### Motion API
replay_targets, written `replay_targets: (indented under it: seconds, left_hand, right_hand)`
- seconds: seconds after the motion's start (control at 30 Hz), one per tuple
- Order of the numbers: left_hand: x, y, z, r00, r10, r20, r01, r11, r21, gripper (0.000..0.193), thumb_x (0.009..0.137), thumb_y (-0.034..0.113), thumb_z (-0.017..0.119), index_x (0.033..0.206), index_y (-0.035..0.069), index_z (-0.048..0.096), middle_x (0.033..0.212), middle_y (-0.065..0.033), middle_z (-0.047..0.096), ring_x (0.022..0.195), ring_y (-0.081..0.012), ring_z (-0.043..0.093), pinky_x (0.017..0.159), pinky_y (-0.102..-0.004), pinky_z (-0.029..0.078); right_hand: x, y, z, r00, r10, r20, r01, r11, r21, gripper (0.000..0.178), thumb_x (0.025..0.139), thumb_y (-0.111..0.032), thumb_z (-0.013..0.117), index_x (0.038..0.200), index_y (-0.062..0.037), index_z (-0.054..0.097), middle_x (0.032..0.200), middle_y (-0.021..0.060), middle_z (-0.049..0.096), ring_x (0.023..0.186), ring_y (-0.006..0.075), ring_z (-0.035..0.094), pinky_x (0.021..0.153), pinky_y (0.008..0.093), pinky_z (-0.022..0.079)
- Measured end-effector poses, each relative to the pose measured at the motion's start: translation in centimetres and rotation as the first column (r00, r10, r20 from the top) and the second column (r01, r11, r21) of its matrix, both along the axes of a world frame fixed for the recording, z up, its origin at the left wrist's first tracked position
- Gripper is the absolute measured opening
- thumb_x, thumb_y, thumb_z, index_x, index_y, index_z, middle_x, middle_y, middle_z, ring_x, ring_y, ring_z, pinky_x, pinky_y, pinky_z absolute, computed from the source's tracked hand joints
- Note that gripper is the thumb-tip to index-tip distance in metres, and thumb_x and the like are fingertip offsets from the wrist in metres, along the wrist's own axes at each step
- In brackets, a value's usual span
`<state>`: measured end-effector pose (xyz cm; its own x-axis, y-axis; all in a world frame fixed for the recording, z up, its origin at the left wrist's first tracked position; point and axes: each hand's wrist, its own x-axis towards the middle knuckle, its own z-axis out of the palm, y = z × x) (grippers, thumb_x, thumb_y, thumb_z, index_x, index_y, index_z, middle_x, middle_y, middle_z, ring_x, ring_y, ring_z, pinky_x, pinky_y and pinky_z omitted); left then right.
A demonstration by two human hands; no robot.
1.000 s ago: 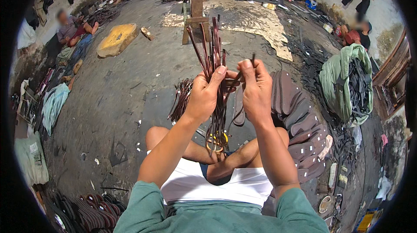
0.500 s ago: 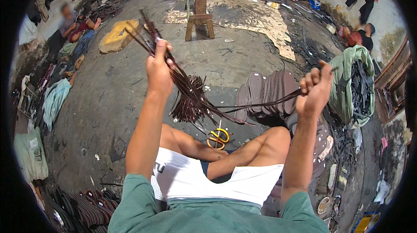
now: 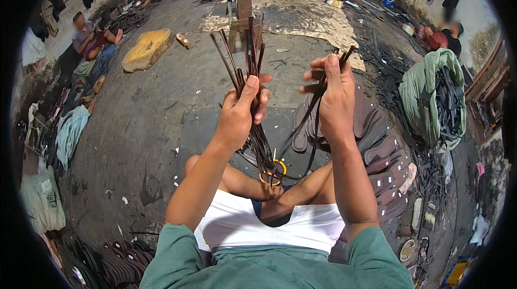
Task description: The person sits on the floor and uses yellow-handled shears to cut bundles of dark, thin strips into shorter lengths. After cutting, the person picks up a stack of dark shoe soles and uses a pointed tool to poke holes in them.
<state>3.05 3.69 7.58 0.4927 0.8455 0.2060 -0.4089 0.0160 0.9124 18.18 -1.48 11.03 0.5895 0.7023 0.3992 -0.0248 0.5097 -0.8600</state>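
My left hand is closed round a bundle of thin dark-brown strips, whose ends stick up above the fist and hang down toward my crossed legs. To its right, my right hand pinches a few dark strips between thumb and fingers, their lower ends curving down in a loop. The two hands are apart. Below them on the floor lie scissors with yellow handles, partly covered by the hanging strips. The pile of strips on the mat is largely hidden behind my left hand.
Brown sole-shaped pieces lie in rows at my right, beside a green sack of black strips. A yellow-topped block and a wooden stand are farther off. Several people sit along the walls. More dark soles lie at lower left.
Both hands have come closer together in front of me. The strips stretched between them are now separate, with the right hand's strips hanging in a loop and the left bundle more upright.
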Motion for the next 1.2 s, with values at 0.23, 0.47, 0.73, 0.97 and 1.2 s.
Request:
replay_targets:
  seconds: [0.23, 0.47, 0.73, 0.97, 1.2]
  left_hand:
    - [1.8, -2.0, 0.1, 0.998, -0.044, 0.037, 0.044, 0.999, -0.022, 0.036, 0.101, 0.043, 0.048, 0.115, 0.010, 0.053, 0.068, 0.0012, 0.049, 0.050, -0.0058, 0.043, 0.043, -0.0199, 0.034]
    - [2.2, -1.0, 0.2, 0.985, 0.139, 0.102, -0.138, 0.990, -0.016, 0.031, 0.098, 0.039, 0.057, 0.104, 0.008, 0.056, 0.082, -0.0059, 0.065, 0.063, -0.0117, 0.064, 0.050, -0.0224, 0.049]
    - [-3.6, 4.8, 1.1, 0.878, 0.420, 0.230, -0.386, 0.905, -0.178, 0.029, 0.096, 0.037, 0.060, 0.101, 0.010, 0.052, 0.071, 0.0061, 0.045, 0.051, -0.0021, 0.038, 0.045, -0.0186, 0.029]
    - [-13.6, 9.2, 0.9, 0.756, 0.503, 0.419, -0.498, 0.857, -0.131, 0.025, 0.100, 0.033, 0.054, 0.100, 0.009, 0.052, 0.074, 0.0037, 0.044, 0.054, -0.0029, 0.037, 0.047, -0.0187, 0.030]
    - [-12.1, 8.8, -0.1, 0.860, 0.466, 0.209, -0.437, 0.883, -0.172, 0.027, 0.100, 0.035, 0.053, 0.105, 0.009, 0.053, 0.073, 0.0038, 0.049, 0.050, -0.0029, 0.038, 0.043, -0.0195, 0.030]
  right_hand:
    - [-1.0, -0.5, 1.6, 0.931, 0.280, 0.234, -0.233, 0.949, -0.212, 0.026, 0.096, -0.028, 0.061, 0.095, -0.0026, 0.059, 0.078, 0.0026, 0.063, 0.074, 0.0085, 0.058, 0.065, 0.0251, 0.046]
    - [-0.7, -0.4, -1.7, 0.988, 0.045, 0.150, -0.033, 0.996, -0.083, 0.030, 0.101, -0.032, 0.052, 0.098, -0.0029, 0.058, 0.086, 0.0030, 0.060, 0.071, 0.0111, 0.054, 0.067, 0.0283, 0.045]
    - [7.4, -3.8, 0.4, 0.925, -0.210, -0.317, 0.266, 0.953, 0.146, 0.028, 0.102, -0.036, 0.049, 0.095, -0.0089, 0.049, 0.066, -0.0039, 0.036, 0.053, 0.0074, 0.034, 0.044, 0.0256, 0.029]
    - [20.2, -9.2, -0.3, 0.844, -0.379, -0.380, 0.482, 0.846, 0.226, 0.026, 0.100, -0.032, 0.054, 0.100, -0.0076, 0.045, 0.065, -0.0036, 0.032, 0.053, 0.0076, 0.028, 0.045, 0.0259, 0.023]
    - [19.6, -8.8, 0.0, 0.820, -0.484, -0.305, 0.534, 0.840, 0.103, 0.029, 0.098, -0.032, 0.057, 0.107, -0.0048, 0.052, 0.063, -0.0041, 0.034, 0.050, 0.0074, 0.031, 0.042, 0.0245, 0.026]
